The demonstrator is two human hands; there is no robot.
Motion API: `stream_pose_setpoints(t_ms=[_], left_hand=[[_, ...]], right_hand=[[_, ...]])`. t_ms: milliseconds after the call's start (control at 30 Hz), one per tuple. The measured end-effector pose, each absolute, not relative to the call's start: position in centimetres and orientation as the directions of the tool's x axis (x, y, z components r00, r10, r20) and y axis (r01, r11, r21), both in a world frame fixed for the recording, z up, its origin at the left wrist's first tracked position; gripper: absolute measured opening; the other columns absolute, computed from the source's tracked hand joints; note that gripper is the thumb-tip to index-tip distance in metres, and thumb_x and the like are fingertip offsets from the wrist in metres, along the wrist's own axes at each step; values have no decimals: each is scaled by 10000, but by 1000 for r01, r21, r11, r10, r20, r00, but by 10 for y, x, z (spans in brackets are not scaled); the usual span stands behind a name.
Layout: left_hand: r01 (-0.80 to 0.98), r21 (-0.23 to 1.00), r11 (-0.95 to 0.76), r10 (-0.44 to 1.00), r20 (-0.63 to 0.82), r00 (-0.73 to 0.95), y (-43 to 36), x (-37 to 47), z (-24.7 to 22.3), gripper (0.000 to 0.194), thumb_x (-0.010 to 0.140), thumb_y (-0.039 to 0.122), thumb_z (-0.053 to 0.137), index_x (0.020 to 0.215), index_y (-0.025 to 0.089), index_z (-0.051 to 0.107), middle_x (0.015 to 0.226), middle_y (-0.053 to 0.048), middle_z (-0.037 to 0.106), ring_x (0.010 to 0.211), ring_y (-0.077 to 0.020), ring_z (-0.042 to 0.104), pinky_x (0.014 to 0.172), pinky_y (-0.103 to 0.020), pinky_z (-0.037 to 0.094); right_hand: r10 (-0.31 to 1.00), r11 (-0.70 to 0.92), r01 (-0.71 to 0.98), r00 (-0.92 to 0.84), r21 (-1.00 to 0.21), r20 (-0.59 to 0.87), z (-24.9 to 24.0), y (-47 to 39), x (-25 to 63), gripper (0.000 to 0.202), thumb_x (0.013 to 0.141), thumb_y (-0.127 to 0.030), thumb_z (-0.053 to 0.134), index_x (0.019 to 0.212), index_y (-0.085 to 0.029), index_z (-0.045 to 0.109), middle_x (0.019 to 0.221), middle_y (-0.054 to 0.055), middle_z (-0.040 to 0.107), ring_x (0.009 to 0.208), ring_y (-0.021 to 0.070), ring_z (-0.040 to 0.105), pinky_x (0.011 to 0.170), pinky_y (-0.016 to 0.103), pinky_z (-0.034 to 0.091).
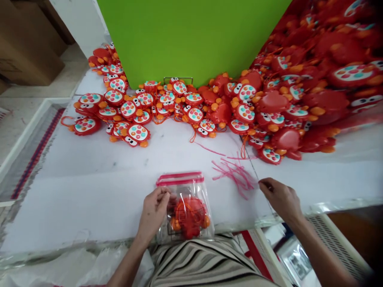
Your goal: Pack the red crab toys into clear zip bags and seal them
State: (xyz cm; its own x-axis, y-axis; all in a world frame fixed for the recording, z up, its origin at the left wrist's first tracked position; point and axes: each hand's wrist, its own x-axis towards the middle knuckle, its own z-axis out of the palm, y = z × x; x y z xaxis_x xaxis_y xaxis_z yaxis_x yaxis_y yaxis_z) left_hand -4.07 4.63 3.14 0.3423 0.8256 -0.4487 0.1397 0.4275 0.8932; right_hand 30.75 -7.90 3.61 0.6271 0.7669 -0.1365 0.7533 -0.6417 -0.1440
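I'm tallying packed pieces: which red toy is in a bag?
The red toy nearest the person, inside the clear, pink-topped bag at the left hand; the other toys lie heaped farther back on the table.

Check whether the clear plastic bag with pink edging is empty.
Not empty: a red and orange plastic toy shows through the clear plastic bag.

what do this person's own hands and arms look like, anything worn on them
Both the left hand and the right hand are ungloved; no ring, watch or bracelet shows. The forearms have no sleeve over them as far as the view reaches. Between them is a striped garment in cream, grey and black.
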Motion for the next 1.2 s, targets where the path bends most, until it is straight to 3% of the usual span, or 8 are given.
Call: stream_pose_setpoints(t_ms=[100,267,467,600,767,900,1033,1200], left_hand=[[124,883,453,809,-466,358,46,-40,31,170,775,345,573,813,180,561,783,-34,703,736,-170,666,672,-265,541],[122,876,466,806,-477,351,46,-40,30,164,778,339,573,793,179,541,759,-27,695,726,-165,664,649,-257,539],[103,879,466,806,-470,360,45,-40,32,165,779,335,569,798,177,522,791,-35,692,747,-180,667,661,-281,543],[126,883,452,805,-465,369,46,-43,34,160,785,334,554,810,188,494,771,-30,689,732,-184,667,650,-285,536],[143,875,462,787,-479,387,48,-46,32,156,795,336,538,868,209,486,729,3,678,717,-175,659,643,-274,517],[126,882,453,807,-466,362,48,-46,27,111,780,293,527,743,188,522,709,21,615,674,-141,610,621,-246,505],[128,879,459,826,-475,305,47,-47,25,90,754,222,492,681,180,525,687,37,549,658,-112,552,596,-205,474],[200,888,413,844,-456,282,44,-46,29,150,760,269,482,646,173,501,646,28,525,629,-116,517,574,-194,418]], right_hand=[[811,-544,828,475,-139,-341,48,-82,287,187,714,-405,548,722,-253,657,672,28,685,601,224,622,496,290,401],[944,-323,733,209,-599,-254,63,-46,226,175,789,-317,510,832,-221,650,751,15,686,590,139,584,589,256,454],[926,-376,437,151,-817,-345,38,-6,190,208,709,-368,638,775,-172,666,668,13,657,606,146,567,550,248,445],[922,-386,251,78,-888,-379,25,-3,188,172,702,-334,637,692,-165,608,617,-20,592,577,120,533,547,242,425],[949,-314,115,64,-942,-309,20,-10,189,192,735,-320,629,775,-190,493,608,-61,489,549,93,455,513,223,369],[947,-313,56,90,-948,-307,15,-17,187,227,779,-343,600,877,-208,446,641,-53,513,549,96,442,494,219,343],[966,-239,72,115,-968,-230,11,-22,183,240,812,-287,562,1016,-219,456,679,-47,525,607,114,471,557,234,377],[991,-127,256,75,-958,-111,14,-28,181,147,827,-198,473,819,-180,619,781,24,581,719,142,539,652,268,418]])
